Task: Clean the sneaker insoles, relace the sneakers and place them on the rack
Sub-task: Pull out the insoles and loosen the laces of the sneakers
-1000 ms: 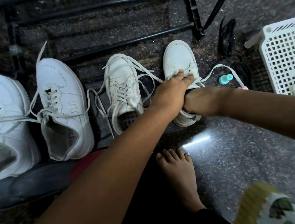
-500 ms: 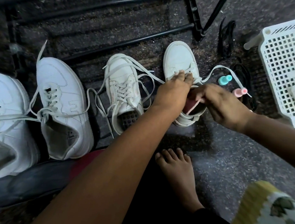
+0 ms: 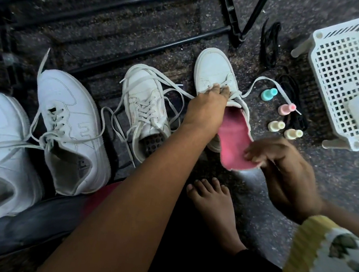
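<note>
Dark speckled floor [image 3: 301,172] by a black rack [image 3: 142,0] holds four white sneakers [image 3: 71,126], four small bottles [image 3: 269,95], one white basket [image 3: 343,63]. The left hand [image 3: 207,108] presses straight fingers on the far-right sneaker [image 3: 212,69]; the right hand [image 3: 280,162] pinches its pink insole [image 3: 232,144], half out.

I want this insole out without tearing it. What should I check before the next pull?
1. Left hand presses the sneaker down: ok.
2. Right hand grips the pink insole at its heel end: ok.
3. Insole fully free of the sneaker: not ok, its front is inside.
4. Lace clear of the insole's path: cannot tell, the left hand covers the eyelets.
5. Small bottles on the floor beside the sneaker, out of the way: ok.
</note>
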{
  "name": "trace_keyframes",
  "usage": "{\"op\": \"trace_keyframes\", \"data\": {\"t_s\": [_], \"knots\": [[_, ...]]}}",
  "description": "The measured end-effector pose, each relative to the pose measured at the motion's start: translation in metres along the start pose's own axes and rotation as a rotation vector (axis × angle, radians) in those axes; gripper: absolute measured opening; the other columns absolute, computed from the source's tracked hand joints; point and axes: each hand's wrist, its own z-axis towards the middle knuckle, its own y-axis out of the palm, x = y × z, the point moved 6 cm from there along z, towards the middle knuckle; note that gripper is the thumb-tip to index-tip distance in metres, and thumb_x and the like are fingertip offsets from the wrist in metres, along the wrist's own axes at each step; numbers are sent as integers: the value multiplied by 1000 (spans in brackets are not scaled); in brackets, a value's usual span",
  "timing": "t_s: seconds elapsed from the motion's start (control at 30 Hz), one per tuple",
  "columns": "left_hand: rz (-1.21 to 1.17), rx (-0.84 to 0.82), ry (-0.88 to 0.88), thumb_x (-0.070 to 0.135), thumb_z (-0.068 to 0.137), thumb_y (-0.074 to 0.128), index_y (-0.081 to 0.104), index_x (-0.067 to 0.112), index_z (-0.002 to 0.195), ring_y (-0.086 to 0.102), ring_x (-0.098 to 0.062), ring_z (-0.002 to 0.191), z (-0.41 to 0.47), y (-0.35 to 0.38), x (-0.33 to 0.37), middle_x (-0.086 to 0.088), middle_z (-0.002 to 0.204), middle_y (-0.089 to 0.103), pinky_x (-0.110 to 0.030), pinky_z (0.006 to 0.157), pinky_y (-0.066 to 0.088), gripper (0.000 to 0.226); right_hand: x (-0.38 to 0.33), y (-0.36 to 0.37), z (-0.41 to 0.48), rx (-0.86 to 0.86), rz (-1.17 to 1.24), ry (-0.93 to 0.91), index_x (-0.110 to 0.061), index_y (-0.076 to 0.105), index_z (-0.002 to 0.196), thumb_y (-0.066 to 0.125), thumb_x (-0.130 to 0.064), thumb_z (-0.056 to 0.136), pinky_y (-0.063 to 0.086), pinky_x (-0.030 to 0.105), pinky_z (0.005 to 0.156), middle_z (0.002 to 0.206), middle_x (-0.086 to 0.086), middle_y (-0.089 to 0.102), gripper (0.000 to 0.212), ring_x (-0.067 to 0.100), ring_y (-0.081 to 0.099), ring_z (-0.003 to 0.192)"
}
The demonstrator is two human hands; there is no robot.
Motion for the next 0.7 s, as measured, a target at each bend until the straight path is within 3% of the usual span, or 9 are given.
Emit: {"op": "trace_keyframes", "data": {"t_s": [0.37,0.7], "knots": [[-105,73,-18,12,99,39,27,21,148,42,-27,132,0,-4,-3,-6,154,28,-39,104,39,51,1,12,0,-53,-70,-5,-27,57,112,41,-32,82,47,41,72,113,1,65,34,37,61,99],[-36,45,-52,-3,96,22,16,13,149,35,-31,136,-7,-10,7,-17,156,16,-41,101,40,55,1,8,1,22,-61,-25,-24,59,108,41,-30,82,49,41,69,107,2,67,32,39,63,94]]}}
